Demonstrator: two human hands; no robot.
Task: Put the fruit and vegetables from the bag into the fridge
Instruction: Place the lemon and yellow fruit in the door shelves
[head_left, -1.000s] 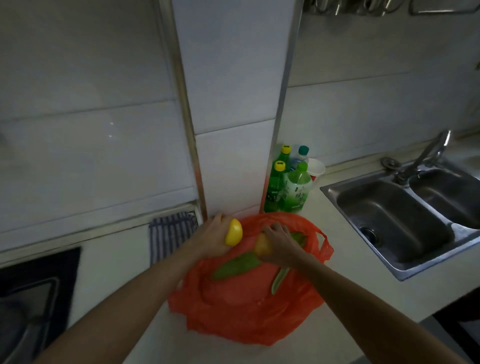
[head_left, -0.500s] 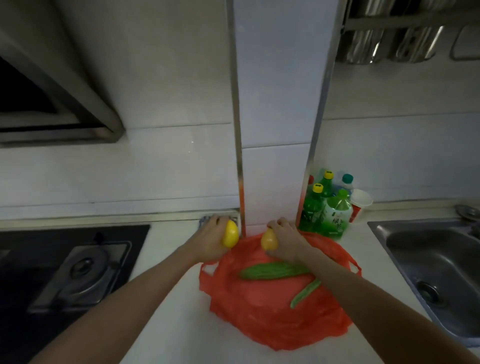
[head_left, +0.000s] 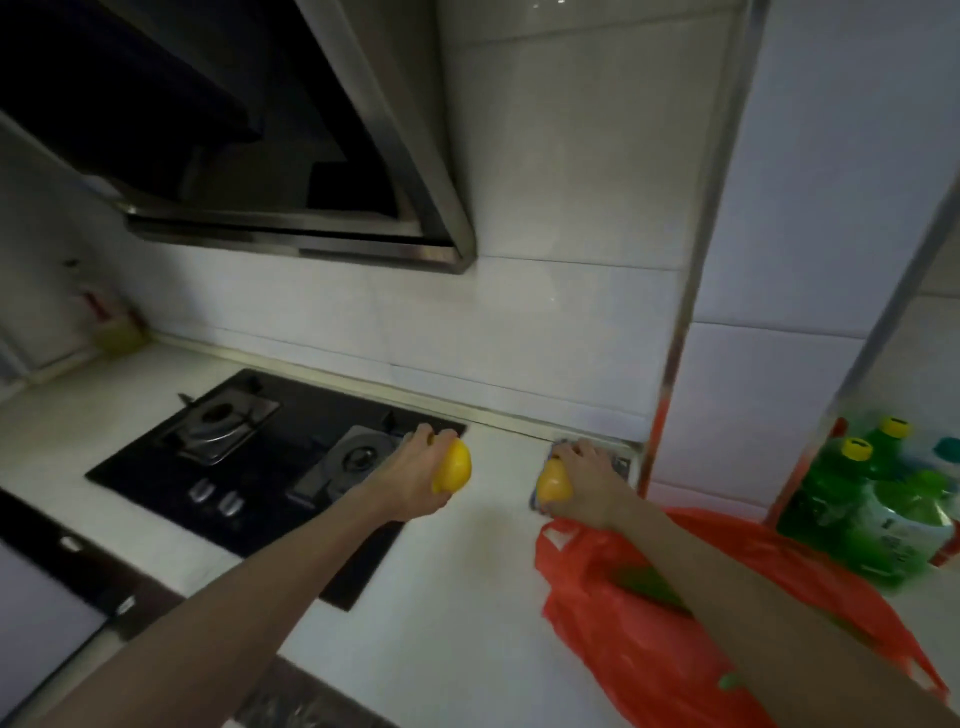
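- The left hand (head_left: 415, 480) curls its fingers round the first yellow fruit (head_left: 453, 473), with the fruit showing on the inner side of the palm.
- The left arm reaches forward and nearly straight. The hand is raised over the right edge of the gas hob (head_left: 249, 457), beside its near burner.
- The right hand (head_left: 589, 486) grips the second yellow fruit (head_left: 553, 484), fingers wrapped over the top and the fruit poking out on the inner side.
- The right arm stretches out over the red plastic bag (head_left: 649, 660). The hand is past the bag's far handle, above a striped cloth (head_left: 621, 464) that lies by the tiled wall.
- The two hands are level with each other and apart, and neither fruit touches the bench (head_left: 457, 597).
- The bag lies open and flat on the bench with a green vegetable (head_left: 644, 584) inside, partly hidden by the right forearm.
- Green bottles (head_left: 883, 514) stand just beyond the bag on the right.
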